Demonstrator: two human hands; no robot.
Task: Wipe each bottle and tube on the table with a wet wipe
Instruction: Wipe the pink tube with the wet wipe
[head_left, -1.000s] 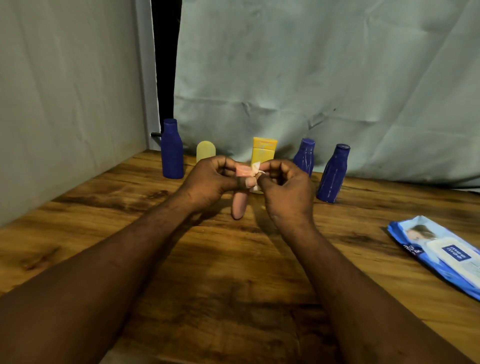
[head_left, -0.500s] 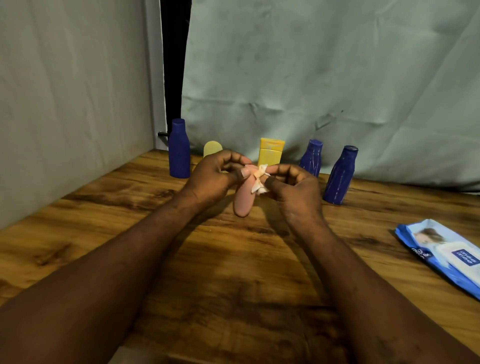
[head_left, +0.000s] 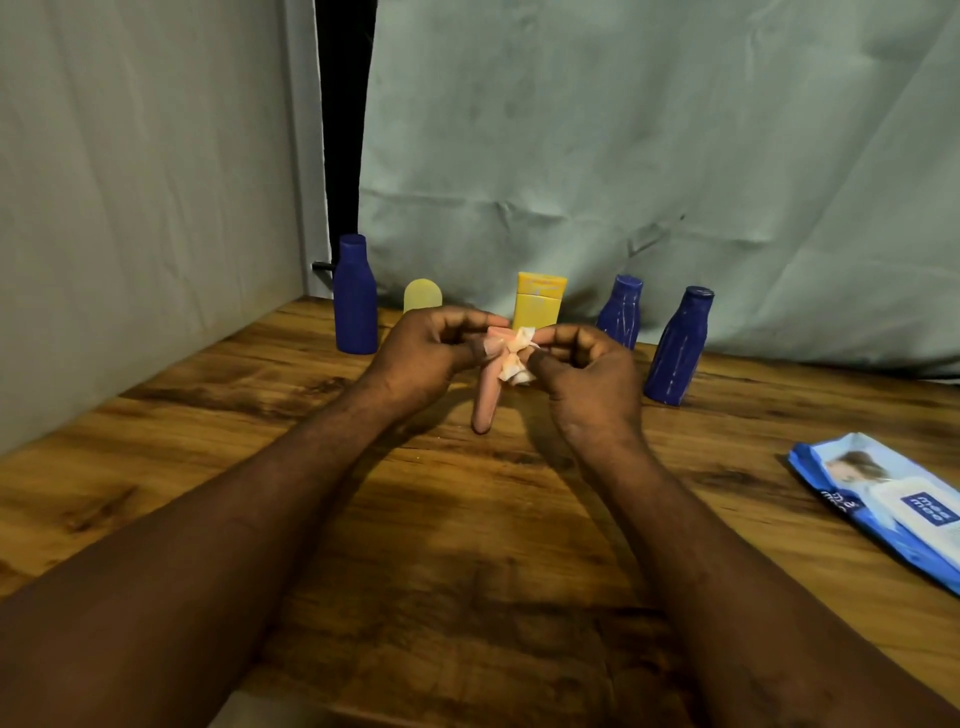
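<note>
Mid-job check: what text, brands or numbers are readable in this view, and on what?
"mee mee": white letters on the dark blue patch of the wet wipes pack.
White print along that pack's dark side edge: too blurred to read.
Yellow tube: faint print, too blurred to read.
Nothing else shows readable text.

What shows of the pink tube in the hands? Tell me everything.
The pink tube is slim, smooth and salmon-coloured, soft plastic by its look. It hangs nearly upright, rounded end down, close over the table; whether it touches is unclear. The left hand grips its upper end, which is mostly hidden. The right hand pinches a crumpled wet wipe against its upper part.
</note>
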